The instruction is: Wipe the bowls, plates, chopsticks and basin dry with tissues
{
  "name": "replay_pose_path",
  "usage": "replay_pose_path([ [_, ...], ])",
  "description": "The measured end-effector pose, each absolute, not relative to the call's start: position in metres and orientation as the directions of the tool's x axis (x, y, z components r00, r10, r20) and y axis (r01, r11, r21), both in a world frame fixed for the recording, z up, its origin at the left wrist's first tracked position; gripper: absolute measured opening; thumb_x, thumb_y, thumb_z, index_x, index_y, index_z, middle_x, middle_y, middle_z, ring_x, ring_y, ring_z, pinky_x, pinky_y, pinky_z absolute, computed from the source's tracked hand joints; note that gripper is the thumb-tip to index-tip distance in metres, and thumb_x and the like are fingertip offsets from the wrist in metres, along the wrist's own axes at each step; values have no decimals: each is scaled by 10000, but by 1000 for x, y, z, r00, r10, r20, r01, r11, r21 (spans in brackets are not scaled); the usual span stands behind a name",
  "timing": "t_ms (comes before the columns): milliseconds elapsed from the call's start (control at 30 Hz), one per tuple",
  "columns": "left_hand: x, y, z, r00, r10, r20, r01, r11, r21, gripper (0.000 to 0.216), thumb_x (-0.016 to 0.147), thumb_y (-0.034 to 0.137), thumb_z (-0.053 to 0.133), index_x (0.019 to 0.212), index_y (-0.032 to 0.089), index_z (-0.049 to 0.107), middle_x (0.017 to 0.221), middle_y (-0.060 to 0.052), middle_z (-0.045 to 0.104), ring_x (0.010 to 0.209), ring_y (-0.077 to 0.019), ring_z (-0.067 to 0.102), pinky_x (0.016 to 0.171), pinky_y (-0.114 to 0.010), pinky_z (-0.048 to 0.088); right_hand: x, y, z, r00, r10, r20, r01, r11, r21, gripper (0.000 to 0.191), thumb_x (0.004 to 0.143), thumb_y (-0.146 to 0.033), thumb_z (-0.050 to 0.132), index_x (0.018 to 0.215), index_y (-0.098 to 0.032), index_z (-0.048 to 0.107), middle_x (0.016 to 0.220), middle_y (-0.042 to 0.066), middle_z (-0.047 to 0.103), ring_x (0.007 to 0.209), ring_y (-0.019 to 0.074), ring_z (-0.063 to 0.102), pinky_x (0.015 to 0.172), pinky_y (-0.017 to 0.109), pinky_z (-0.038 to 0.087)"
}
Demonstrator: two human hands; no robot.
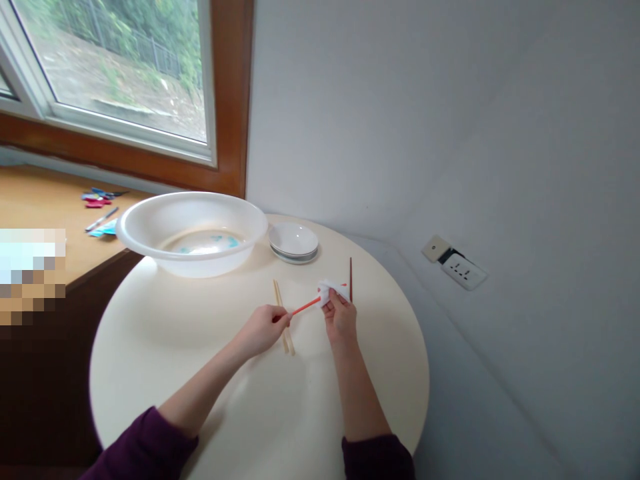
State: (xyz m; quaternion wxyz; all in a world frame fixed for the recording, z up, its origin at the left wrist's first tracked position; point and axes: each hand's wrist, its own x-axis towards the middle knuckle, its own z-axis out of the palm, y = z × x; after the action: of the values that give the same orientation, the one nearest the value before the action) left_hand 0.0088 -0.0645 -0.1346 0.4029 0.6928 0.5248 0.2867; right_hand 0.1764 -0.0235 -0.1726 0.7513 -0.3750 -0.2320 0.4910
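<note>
My left hand is closed on the near end of an orange-red chopstick, held above the round table. A white cloth or tissue is pinched around that chopstick by my right hand, and a short tip sticks out on the far side. Below and beside my left hand lie light wooden chopsticks, partly covered by it. Just past my right hand, a dark brown chopstick rests on the tabletop, its lower part hidden.
A large white plastic basin stands at the table's back left. White dishes are stacked beside it. On the wooden desk to the left lie a pen and small colourful items. The wall with a socket borders the right side.
</note>
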Motion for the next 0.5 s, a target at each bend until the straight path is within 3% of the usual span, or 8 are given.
replay_pose_path([
  [233, 7, -62, -145, 326, 942, 79, 519, -249, 818, 269, 725, 309, 425, 625, 149, 617, 604, -43, 588, 567, -159, 481, 559, -262, 344, 184, -20, -178, 574, 818, -42, -519, 323, -791, 261, 502, -237, 751, 706, -131, 628, 736, 46, 690, 717, 179, 654, 660, 296, 547],
  [500, 5, -60, -149, 316, 937, 147, 532, -303, 791, 231, 723, 311, 451, 628, 151, 587, 602, -36, 565, 564, -153, 470, 556, -265, 366, 190, -20, -177, 642, 767, -11, -477, 389, -788, 288, 523, -225, 742, 761, -123, 615, 720, 38, 675, 668, 172, 657, 637, 306, 558],
])
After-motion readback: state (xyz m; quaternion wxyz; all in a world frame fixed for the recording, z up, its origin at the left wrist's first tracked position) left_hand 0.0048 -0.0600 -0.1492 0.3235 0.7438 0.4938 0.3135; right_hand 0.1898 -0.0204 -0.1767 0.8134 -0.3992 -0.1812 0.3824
